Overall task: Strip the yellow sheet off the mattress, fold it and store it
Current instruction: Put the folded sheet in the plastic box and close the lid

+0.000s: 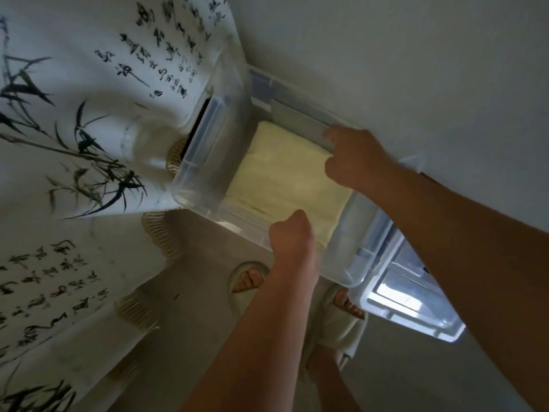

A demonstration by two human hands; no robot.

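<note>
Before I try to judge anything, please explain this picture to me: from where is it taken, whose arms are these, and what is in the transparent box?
There is no machine here. One camera sits on a person's head and looks down, so the two bare arms are that person's own. The left hand and the right hand each have a grip on the rim of a clear plastic box. Inside it lies the yellow sheet, folded flat. Lower in the picture you see the person's feet in pale slippers, and at the lower right another clear plastic piece, probably the lid. On the left hangs a white cover printed with bamboo and writing.
</note>
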